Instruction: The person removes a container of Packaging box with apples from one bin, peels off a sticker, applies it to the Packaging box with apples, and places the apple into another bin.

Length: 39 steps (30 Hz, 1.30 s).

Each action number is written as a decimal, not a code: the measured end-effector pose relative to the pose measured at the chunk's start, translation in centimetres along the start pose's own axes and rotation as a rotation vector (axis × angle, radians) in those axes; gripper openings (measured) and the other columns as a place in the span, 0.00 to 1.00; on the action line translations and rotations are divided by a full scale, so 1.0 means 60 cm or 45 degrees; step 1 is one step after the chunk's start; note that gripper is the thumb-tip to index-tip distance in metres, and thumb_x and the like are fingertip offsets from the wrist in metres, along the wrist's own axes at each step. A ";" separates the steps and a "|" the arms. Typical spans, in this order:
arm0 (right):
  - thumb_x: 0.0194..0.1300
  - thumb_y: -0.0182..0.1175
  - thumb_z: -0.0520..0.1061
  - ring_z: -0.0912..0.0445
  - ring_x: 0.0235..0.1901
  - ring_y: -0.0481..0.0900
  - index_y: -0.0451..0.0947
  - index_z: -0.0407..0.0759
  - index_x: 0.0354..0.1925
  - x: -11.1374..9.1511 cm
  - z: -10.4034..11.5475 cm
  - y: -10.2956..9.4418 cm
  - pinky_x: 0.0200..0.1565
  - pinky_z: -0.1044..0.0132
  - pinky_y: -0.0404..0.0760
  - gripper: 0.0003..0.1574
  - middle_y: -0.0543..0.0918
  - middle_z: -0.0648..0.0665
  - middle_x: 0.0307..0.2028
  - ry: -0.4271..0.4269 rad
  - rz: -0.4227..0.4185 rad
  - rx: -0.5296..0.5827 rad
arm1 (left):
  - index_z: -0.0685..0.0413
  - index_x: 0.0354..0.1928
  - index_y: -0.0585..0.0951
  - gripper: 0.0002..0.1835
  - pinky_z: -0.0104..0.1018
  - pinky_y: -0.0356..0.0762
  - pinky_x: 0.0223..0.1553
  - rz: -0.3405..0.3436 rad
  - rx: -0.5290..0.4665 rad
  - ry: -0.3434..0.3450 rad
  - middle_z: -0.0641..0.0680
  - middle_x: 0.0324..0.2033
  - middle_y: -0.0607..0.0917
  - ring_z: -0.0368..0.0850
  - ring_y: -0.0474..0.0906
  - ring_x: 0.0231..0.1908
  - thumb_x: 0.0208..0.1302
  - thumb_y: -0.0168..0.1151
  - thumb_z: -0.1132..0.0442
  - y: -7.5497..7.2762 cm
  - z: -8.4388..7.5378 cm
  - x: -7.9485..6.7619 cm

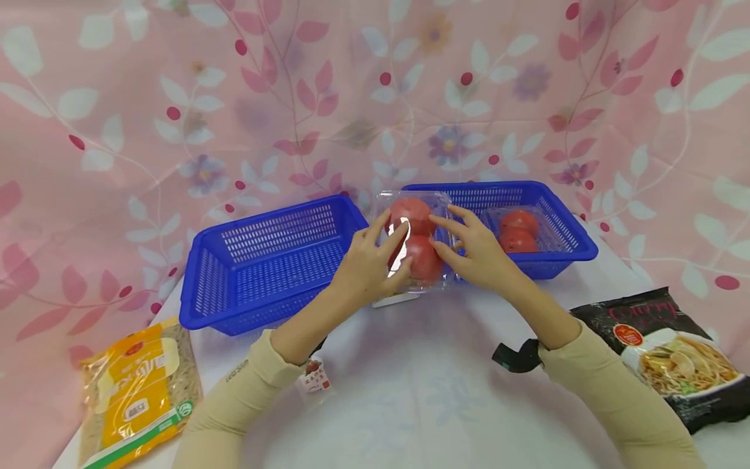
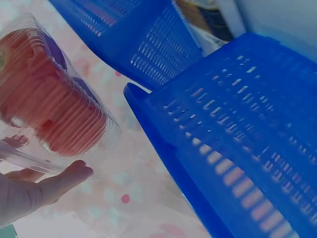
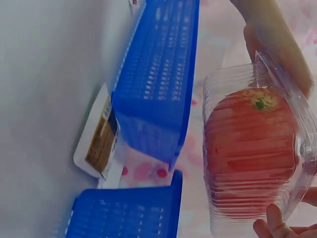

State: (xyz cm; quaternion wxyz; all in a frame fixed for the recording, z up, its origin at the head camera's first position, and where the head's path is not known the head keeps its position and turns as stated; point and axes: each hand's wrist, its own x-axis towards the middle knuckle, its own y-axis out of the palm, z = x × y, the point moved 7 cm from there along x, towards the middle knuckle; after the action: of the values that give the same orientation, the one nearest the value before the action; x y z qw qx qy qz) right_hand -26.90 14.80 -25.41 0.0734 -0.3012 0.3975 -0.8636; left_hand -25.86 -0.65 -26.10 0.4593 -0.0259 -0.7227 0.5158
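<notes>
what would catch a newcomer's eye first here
Likely the clear box of red fruit, held centrally by the left hand and right hand. Next, the blue left basket and right basket to either side, the latter holding another fruit box. A yellow packet lies lower left.

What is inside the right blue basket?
A clear box with two red tomatoes. The right hand and held box partly cover the left of the basket; anything behind them is hidden.
</notes>
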 end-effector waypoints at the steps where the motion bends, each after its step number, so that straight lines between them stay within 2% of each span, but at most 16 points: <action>1: 0.63 0.57 0.44 0.46 0.37 0.80 0.68 0.39 0.61 -0.005 0.004 0.004 0.37 0.53 0.80 0.29 0.57 0.31 0.64 -0.002 0.028 0.003 | 0.53 0.61 0.72 0.28 0.50 0.77 0.43 0.000 -0.005 0.014 0.65 0.61 0.65 0.66 0.72 0.47 0.59 0.54 0.51 -0.004 -0.001 -0.010; 7: 0.63 0.58 0.46 0.53 0.36 0.78 0.66 0.42 0.63 -0.040 0.032 0.020 0.37 0.57 0.81 0.30 0.56 0.33 0.65 -0.018 0.140 -0.012 | 0.52 0.60 0.72 0.28 0.46 0.77 0.41 -0.034 -0.090 0.109 0.66 0.60 0.66 0.62 0.73 0.43 0.57 0.55 0.52 -0.028 -0.014 -0.068; 9: 0.63 0.58 0.46 0.53 0.36 0.79 0.65 0.42 0.63 -0.052 0.041 0.027 0.38 0.58 0.81 0.32 0.55 0.32 0.65 -0.033 0.175 0.001 | 0.53 0.60 0.72 0.28 0.46 0.76 0.41 -0.039 -0.102 0.130 0.65 0.60 0.66 0.61 0.73 0.43 0.57 0.55 0.52 -0.035 -0.019 -0.084; 12: 0.63 0.58 0.49 0.47 0.43 0.78 0.63 0.45 0.65 -0.074 0.048 0.041 0.37 0.59 0.81 0.35 0.53 0.32 0.65 -0.024 0.248 0.003 | 0.51 0.61 0.71 0.28 0.45 0.77 0.40 -0.001 -0.105 0.134 0.64 0.62 0.65 0.59 0.73 0.43 0.58 0.54 0.50 -0.041 -0.025 -0.109; 18: 0.61 0.58 0.56 0.37 0.57 0.66 0.60 0.50 0.67 -0.120 0.049 0.072 0.37 0.58 0.81 0.38 0.50 0.37 0.68 0.031 0.418 0.023 | 0.47 0.63 0.69 0.33 0.48 0.78 0.40 0.247 -0.190 0.058 0.63 0.65 0.61 0.59 0.73 0.48 0.55 0.60 0.46 -0.037 -0.044 -0.163; 22: 0.62 0.57 0.58 0.36 0.62 0.58 0.59 0.47 0.67 -0.141 0.045 0.101 0.43 0.51 0.78 0.40 0.49 0.37 0.69 0.025 0.531 0.050 | 0.47 0.64 0.68 0.35 0.51 0.77 0.42 0.377 -0.233 0.004 0.63 0.64 0.61 0.61 0.71 0.51 0.55 0.60 0.43 -0.025 -0.051 -0.195; 25: 0.62 0.55 0.59 0.36 0.62 0.58 0.58 0.43 0.67 -0.154 0.043 0.122 0.47 0.47 0.75 0.41 0.50 0.36 0.68 0.025 0.614 0.073 | 0.47 0.65 0.67 0.35 0.50 0.78 0.41 0.477 -0.252 -0.060 0.62 0.64 0.61 0.60 0.71 0.51 0.57 0.58 0.40 -0.013 -0.051 -0.215; 28: 0.63 0.54 0.60 0.37 0.62 0.59 0.58 0.41 0.67 -0.162 0.039 0.137 0.48 0.46 0.73 0.42 0.51 0.36 0.68 0.049 0.669 0.100 | 0.45 0.65 0.66 0.37 0.50 0.78 0.38 0.550 -0.271 -0.117 0.60 0.65 0.60 0.58 0.72 0.51 0.57 0.54 0.36 -0.002 -0.050 -0.229; 31: 0.63 0.54 0.61 0.38 0.62 0.59 0.58 0.42 0.67 -0.165 0.036 0.145 0.48 0.46 0.73 0.42 0.51 0.37 0.68 0.066 0.684 0.110 | 0.44 0.66 0.65 0.39 0.49 0.79 0.37 0.581 -0.290 -0.146 0.58 0.66 0.58 0.58 0.71 0.52 0.55 0.53 0.33 0.003 -0.048 -0.237; 33: 0.63 0.54 0.60 0.38 0.62 0.58 0.58 0.43 0.67 -0.165 0.035 0.148 0.49 0.45 0.73 0.42 0.51 0.38 0.68 0.070 0.686 0.116 | 0.44 0.67 0.63 0.41 0.49 0.79 0.36 0.581 -0.300 -0.146 0.58 0.66 0.57 0.58 0.71 0.52 0.54 0.54 0.32 0.005 -0.047 -0.241; 39: 0.62 0.56 0.59 0.37 0.62 0.59 0.57 0.44 0.68 -0.167 0.032 0.152 0.47 0.46 0.74 0.42 0.51 0.37 0.68 0.076 0.705 0.149 | 0.47 0.66 0.64 0.42 0.49 0.78 0.39 0.512 -0.336 -0.103 0.60 0.66 0.56 0.59 0.71 0.50 0.52 0.60 0.36 0.006 -0.048 -0.251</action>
State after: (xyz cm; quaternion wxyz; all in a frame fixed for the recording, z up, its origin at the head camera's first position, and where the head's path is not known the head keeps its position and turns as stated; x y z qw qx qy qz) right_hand -18.73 11.08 -35.76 0.3117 -0.1509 0.4162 -0.8407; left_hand -15.36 -6.12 -35.87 0.3108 -0.2082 -0.7819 0.4987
